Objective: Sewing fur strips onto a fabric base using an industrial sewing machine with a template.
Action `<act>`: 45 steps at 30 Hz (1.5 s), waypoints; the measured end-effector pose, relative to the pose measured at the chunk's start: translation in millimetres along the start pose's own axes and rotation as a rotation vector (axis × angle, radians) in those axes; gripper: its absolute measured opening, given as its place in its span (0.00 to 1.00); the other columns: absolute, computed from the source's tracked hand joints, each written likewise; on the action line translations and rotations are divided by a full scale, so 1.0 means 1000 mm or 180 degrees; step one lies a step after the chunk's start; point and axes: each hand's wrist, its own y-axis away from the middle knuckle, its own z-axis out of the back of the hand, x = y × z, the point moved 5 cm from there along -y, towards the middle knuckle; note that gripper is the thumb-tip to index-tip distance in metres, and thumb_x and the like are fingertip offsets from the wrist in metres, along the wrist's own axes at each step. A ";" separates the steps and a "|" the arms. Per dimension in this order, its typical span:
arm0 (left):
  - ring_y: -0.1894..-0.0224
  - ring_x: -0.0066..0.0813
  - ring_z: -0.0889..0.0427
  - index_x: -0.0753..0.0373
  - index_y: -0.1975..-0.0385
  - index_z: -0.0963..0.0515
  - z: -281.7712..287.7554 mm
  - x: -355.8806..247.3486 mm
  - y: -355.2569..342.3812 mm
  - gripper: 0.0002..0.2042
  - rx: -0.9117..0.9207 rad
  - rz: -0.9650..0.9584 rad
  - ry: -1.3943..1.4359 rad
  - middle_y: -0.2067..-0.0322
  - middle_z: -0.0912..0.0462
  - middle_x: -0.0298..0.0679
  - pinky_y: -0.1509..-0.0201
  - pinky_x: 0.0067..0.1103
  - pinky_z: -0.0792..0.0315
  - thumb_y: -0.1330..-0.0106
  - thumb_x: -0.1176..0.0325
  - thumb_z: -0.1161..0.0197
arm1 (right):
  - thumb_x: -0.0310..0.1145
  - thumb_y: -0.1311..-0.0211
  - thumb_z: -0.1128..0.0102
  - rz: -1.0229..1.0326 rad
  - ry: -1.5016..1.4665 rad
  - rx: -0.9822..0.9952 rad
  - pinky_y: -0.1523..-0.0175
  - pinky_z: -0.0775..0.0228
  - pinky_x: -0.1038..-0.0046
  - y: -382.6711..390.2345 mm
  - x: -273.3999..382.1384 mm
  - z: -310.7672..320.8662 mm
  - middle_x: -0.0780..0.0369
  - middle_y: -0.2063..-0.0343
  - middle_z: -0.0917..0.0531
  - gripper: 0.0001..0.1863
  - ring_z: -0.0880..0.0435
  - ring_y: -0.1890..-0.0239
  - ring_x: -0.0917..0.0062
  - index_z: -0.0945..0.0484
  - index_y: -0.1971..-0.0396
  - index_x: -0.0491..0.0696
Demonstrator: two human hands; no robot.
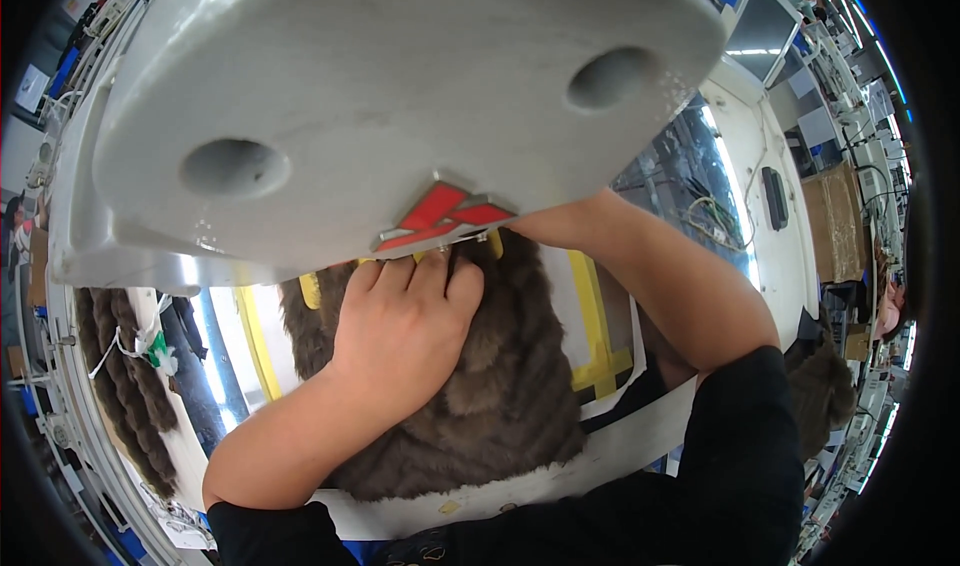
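Observation:
A brown fur piece (490,366) lies spread in front of me, its far end passing under the large grey-white machine head (400,96). My left hand (405,316) rests over the fur just below the machine's red emblem. Its fingers are bent close together and appear to grip the fur, with the tips hidden. Reaching in from the right, my right hand (560,222) goes behind the machine head; only the wrist area shows, so its fingers and anything in them are out of sight. Yellow bits (311,290) show at the fur's left edge.
Yellow tape strips (597,331) run along the white work surface beside the fur. Long brown fur strips (125,386) hang at the left. A glass panel with wires (705,206) is at the right, near a cardboard box (838,224). Another person sits far off at upper right.

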 end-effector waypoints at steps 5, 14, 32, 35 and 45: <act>0.60 0.37 0.17 0.60 0.61 0.21 -0.001 -0.002 -0.001 0.11 0.0094 -0.0037 -0.0071 0.54 0.15 0.45 0.57 0.30 0.26 0.43 0.71 0.41 | 0.33 0.56 0.29 0.0060 0.0229 -0.0067 0.59 0.22 0.61 0.001 -0.003 -0.003 0.50 0.75 0.15 0.12 0.13 0.68 0.54 0.17 0.75 0.39; 0.73 0.30 0.22 0.57 0.69 0.27 -0.006 -0.004 -0.001 0.07 -0.0286 -0.0068 -0.0186 0.72 0.22 0.36 0.68 0.27 0.32 0.48 0.70 0.38 | 0.33 0.53 0.31 -0.0031 0.0231 0.0038 0.60 0.23 0.62 0.004 -0.005 -0.009 0.52 0.77 0.15 0.10 0.13 0.68 0.57 0.17 0.76 0.41; 0.64 0.35 0.17 0.60 0.64 0.22 -0.005 -0.004 0.000 0.09 0.0030 0.0174 -0.0149 0.55 0.15 0.45 0.62 0.29 0.27 0.46 0.72 0.41 | 0.30 0.45 0.36 0.0241 0.0323 0.0203 0.56 0.23 0.60 0.028 0.028 0.015 0.54 0.68 0.13 0.07 0.14 0.61 0.55 0.15 0.69 0.44; 0.63 0.35 0.17 0.60 0.64 0.21 -0.005 -0.004 0.000 0.10 -0.0025 0.0155 -0.0184 0.55 0.15 0.44 0.62 0.29 0.26 0.46 0.72 0.40 | 0.27 0.40 0.42 0.0890 0.0254 0.0784 0.52 0.22 0.61 0.046 0.044 0.016 0.57 0.59 0.13 0.11 0.14 0.55 0.58 0.14 0.61 0.46; 0.68 0.31 0.21 0.60 0.67 0.21 -0.003 0.000 -0.002 0.08 -0.0525 -0.0141 -0.0181 0.68 0.20 0.36 0.64 0.27 0.28 0.47 0.70 0.39 | 0.26 0.39 0.47 0.0971 0.1059 0.0885 0.49 0.19 0.64 0.046 0.038 0.005 0.64 0.52 0.12 0.17 0.13 0.51 0.67 0.13 0.54 0.50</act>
